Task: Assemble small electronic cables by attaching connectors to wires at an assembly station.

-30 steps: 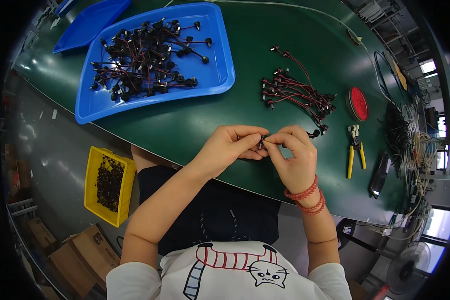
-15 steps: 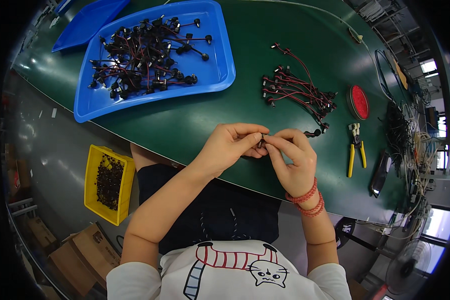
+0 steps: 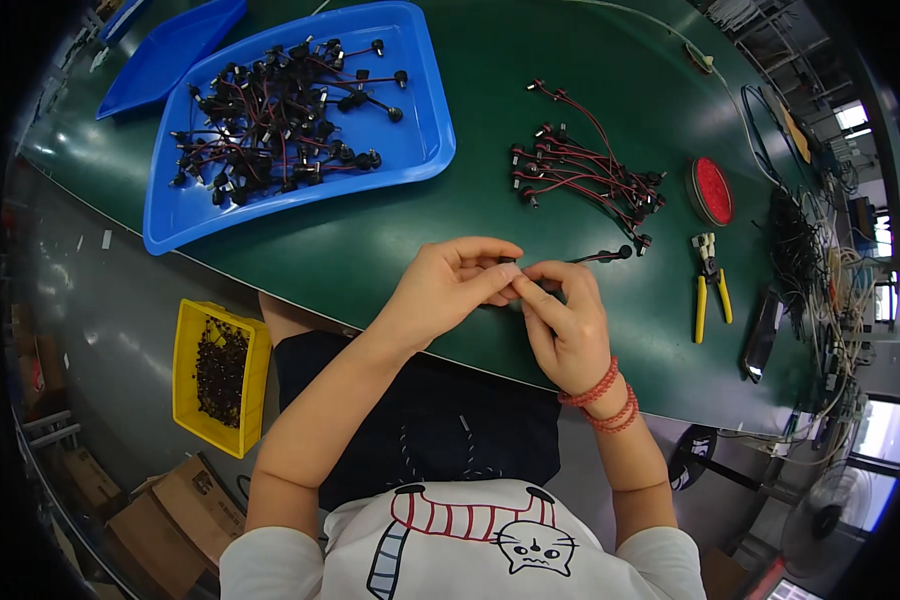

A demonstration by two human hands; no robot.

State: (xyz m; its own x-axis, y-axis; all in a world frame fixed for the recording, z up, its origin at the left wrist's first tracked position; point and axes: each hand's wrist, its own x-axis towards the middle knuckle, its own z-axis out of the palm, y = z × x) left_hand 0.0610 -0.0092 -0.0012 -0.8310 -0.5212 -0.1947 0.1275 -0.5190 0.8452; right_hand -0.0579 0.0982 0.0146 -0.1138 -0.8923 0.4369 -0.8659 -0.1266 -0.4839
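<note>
My left hand and my right hand meet over the front part of the green table, fingertips pinched together. Between them is a short cable with black plug ends, mostly hidden by the fingers. A black cable end sticks out beyond my right hand and seems to belong to it. Ahead and to the right lies a loose bunch of short red-and-black cables with black plugs and metal tips. A blue tray at the far left holds a tangled heap of similar cables.
To the right lie yellow-handled pliers, a round tin of red material and a dark, shiny flat object. A second blue tray stands at the far left. A yellow bin of small black parts sits below the table edge, near cardboard boxes.
Both hands have shifted slightly left, still pinched together. The black cable end beyond my right hand now shows more of its length. The whole view has moved a little.
</note>
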